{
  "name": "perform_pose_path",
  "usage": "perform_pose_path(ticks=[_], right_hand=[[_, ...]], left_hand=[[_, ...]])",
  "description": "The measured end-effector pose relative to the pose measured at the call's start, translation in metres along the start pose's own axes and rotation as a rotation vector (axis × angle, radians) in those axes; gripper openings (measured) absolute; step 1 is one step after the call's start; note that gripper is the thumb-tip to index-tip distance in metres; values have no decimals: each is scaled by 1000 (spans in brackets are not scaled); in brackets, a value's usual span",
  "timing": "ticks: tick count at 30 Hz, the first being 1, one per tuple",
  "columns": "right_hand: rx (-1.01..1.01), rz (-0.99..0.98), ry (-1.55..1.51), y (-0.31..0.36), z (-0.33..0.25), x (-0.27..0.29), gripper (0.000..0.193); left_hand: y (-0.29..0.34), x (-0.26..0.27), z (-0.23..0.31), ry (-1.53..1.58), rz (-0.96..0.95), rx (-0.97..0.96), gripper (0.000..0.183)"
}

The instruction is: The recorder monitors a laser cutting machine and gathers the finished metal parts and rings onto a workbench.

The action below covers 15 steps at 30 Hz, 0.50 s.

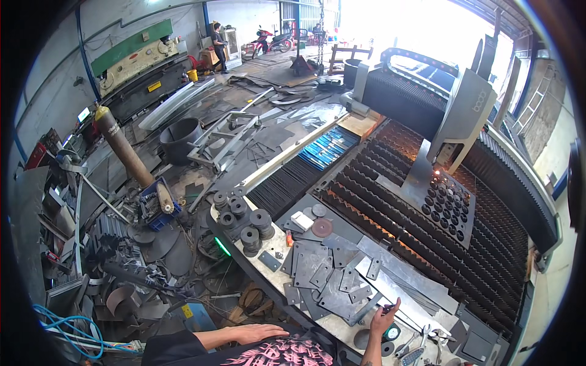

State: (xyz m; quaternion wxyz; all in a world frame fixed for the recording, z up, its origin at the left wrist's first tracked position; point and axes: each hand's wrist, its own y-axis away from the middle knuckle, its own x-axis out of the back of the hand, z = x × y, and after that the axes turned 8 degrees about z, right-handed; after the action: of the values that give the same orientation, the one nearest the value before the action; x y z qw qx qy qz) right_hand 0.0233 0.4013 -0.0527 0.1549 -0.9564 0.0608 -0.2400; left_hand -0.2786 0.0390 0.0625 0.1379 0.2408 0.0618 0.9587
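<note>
At left, a brown cylinder (124,145) with a yellow top stands near a blue crate (163,222). Farther back are a green-topped machine (134,56) and a parked red motorcycle (260,44). A ladder (537,96) stands at far right.

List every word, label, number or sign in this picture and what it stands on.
Wording unquoted; places only:
Cutting machine's pale head housing: legible lettering.
Black shirt: stylised pink print, unreadable.
Brown gas cylinder: pale markings, too small to read.
Green-topped press machine: yellow label, too small to read.

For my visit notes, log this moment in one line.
left hand: on black shirt; right hand: holding small dark object; cutting machine: sparks at holed sheet
</note>
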Motion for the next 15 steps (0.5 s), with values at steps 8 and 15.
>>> perform_pose_path(ticks=[8,15], right_hand=[[-9,-26,-25,-2,-1,4,84],[-44,-34,-39,-1,-6,7,82]], left_hand=[[-5,4,7,7,-19,-18,78],[-6,2,3,-18,-34,-1,83]])
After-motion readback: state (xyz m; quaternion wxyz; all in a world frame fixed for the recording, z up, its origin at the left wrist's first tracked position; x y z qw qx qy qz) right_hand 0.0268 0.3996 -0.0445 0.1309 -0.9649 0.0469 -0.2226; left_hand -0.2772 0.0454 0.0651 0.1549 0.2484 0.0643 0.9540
